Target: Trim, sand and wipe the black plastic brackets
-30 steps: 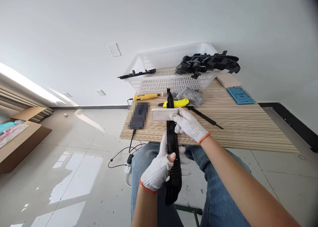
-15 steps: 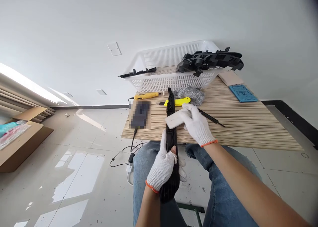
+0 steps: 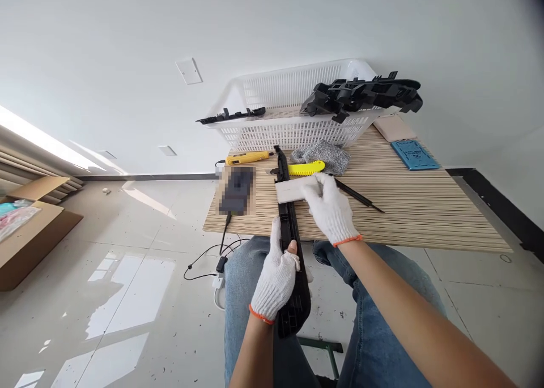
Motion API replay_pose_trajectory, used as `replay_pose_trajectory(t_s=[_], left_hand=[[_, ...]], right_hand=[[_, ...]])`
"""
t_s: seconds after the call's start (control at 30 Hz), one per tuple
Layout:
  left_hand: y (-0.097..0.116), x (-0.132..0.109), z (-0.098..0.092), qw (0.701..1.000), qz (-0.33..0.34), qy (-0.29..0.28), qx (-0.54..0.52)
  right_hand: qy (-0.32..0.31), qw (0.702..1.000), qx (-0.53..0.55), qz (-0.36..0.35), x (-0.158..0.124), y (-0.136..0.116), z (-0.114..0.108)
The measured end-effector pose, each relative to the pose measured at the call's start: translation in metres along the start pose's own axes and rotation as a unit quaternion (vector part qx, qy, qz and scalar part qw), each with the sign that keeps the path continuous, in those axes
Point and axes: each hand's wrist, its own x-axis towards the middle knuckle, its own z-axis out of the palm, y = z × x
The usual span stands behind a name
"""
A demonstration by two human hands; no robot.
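My left hand (image 3: pixel 276 277), in a white knit glove with the thumb tip bare, is closed around a long black plastic trim piece (image 3: pixel 292 229). The piece slants from my lap up over the table edge. My right hand (image 3: pixel 329 207), gloved too, pinches a flat off-white rectangular pad (image 3: pixel 293 190) that lies across the upper part of the trim piece. Whether the pad presses on it I cannot tell. Just beyond are a yellow utility knife (image 3: pixel 306 168) and a grey speckled cloth (image 3: pixel 325 154). A thin black tool (image 3: pixel 359 195) lies right of my right hand.
A white plastic basket (image 3: pixel 293 132) at the back of the striped table (image 3: pixel 416 218) holds black plastic parts (image 3: pixel 361 96). A yellow pen-shaped tool (image 3: pixel 247 158) and a blurred dark device (image 3: pixel 237 190) lie left. A blue packet (image 3: pixel 414 154) lies right. A cardboard box (image 3: pixel 34 235) stands on the floor.
The pad and my right hand have shifted slightly left and up along the trim piece. The trim piece's upper end has tilted left. My left hand keeps its hold.
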Motion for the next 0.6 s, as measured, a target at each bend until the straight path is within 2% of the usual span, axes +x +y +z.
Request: replay_pose_trajectory(t_s=[0.1,0.17,0.23,0.33,0.47,0.6], left_hand=[[-0.003,0.000,-0.003,0.999,0.026,0.005,0.041],[-0.003,0.000,-0.005,0.999,0.024,0.001,0.044],[-0.004,0.000,-0.006,0.998,0.025,0.000,0.050],[-0.008,0.002,-0.006,0.994,0.046,0.009,0.097],[-0.013,0.005,-0.008,0.987,0.065,0.012,0.149],[-0.017,0.007,-0.011,0.987,0.055,0.008,0.149]], right_hand=[[-0.052,0.998,0.027,-0.017,0.003,0.002,0.000],[-0.038,0.996,0.078,0.004,0.004,0.003,0.001],[-0.034,0.997,0.071,-0.003,0.005,0.005,0.002],[-0.082,0.995,0.059,-0.024,0.007,0.004,0.004],[-0.015,0.991,0.131,0.028,0.007,0.001,0.010],[-0.063,0.989,0.137,-0.005,0.005,-0.001,0.015]])
